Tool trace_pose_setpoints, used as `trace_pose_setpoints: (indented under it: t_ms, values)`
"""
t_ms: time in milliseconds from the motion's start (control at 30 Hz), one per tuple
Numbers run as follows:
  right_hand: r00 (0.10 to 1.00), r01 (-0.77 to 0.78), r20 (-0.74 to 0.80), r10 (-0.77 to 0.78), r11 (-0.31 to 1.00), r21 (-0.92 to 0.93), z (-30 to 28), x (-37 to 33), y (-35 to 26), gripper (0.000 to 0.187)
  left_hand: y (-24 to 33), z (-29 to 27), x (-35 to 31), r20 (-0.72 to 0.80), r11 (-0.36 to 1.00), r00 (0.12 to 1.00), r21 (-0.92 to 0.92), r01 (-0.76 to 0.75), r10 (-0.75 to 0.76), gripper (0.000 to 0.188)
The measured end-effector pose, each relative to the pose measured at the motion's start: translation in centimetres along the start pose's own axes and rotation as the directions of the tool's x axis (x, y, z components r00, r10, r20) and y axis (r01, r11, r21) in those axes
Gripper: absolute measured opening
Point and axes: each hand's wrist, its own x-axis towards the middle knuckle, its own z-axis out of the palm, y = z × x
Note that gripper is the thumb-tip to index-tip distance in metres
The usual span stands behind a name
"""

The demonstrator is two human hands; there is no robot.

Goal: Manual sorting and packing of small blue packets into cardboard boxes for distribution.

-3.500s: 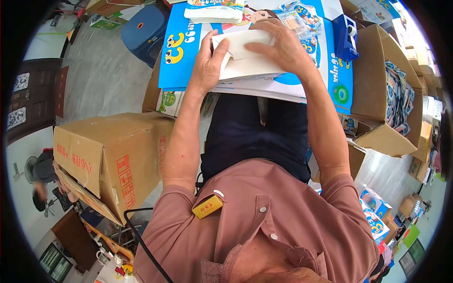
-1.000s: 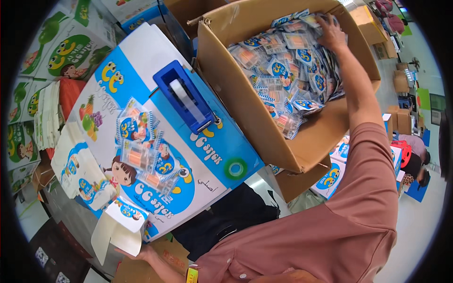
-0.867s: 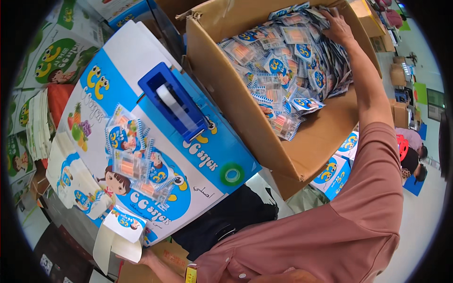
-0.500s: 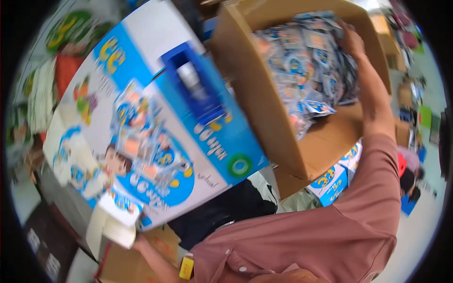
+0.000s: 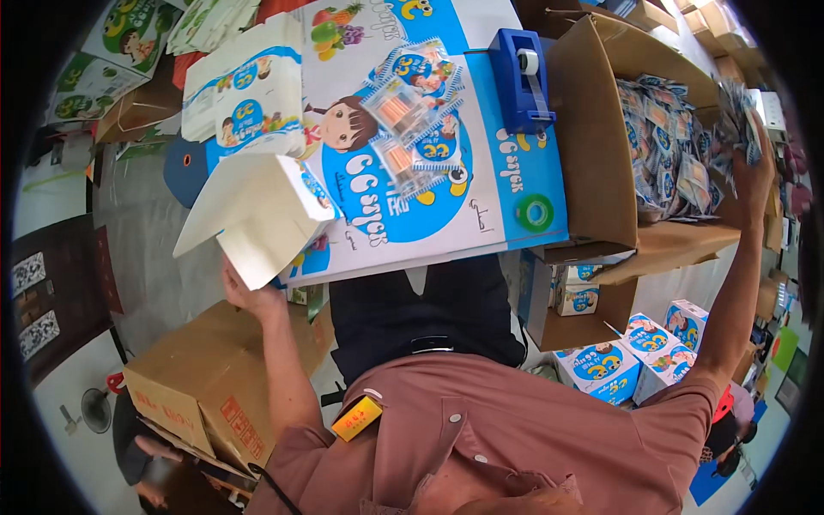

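- Here, head view: left hand (image 5: 251, 292) grips an open white box (image 5: 273, 233) at a corner of the printed cardboard (image 5: 412, 259); slack support could tip it.
- Right hand (image 5: 754, 172), well apart, clutches sachets (image 5: 736, 120) beside the brown carton (image 5: 592, 142); uneven pressure might shed some.

"I count one left hand (image 5: 249, 293) and one right hand (image 5: 754, 172)."
"That makes two! What else?"
"One open white box (image 5: 273, 227), one blue tape holder (image 5: 511, 94), one green ring (image 5: 534, 213) and one little yellow box (image 5: 357, 418)."
"How many packets (image 5: 399, 110) are there?"
"Lots and lots! They lie over each other, so I can't count them all."
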Motion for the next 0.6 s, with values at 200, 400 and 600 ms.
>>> trace_pose_setpoints:
  t_ms: [200, 400, 600]
  values:
    - [0.973, 0.207, -0.173, -0.150, 0.901, 0.381, -4.2, 3.6, -19.2, 0.063, 1.7, 0.2, -0.4, 0.003, 0.997, 0.999, -0.056, 0.045, -0.045, 0.036]
    - [0.861, 0.498, -0.033, -0.507, 0.828, 0.259, 0.6, 4.3, -37.3, 0.076, 6.6, 1.4, -3.6, -0.196, 0.987, 0.980, -0.150, -0.060, 0.030, 0.026]
    - [0.761, 0.590, 0.374, -0.530, 0.805, -0.059, 16.3, -1.1, -42.9, 0.089, 11.1, 2.2, -12.2, 0.454, 0.767, 0.672, -0.044, -0.640, 0.586, 0.037]
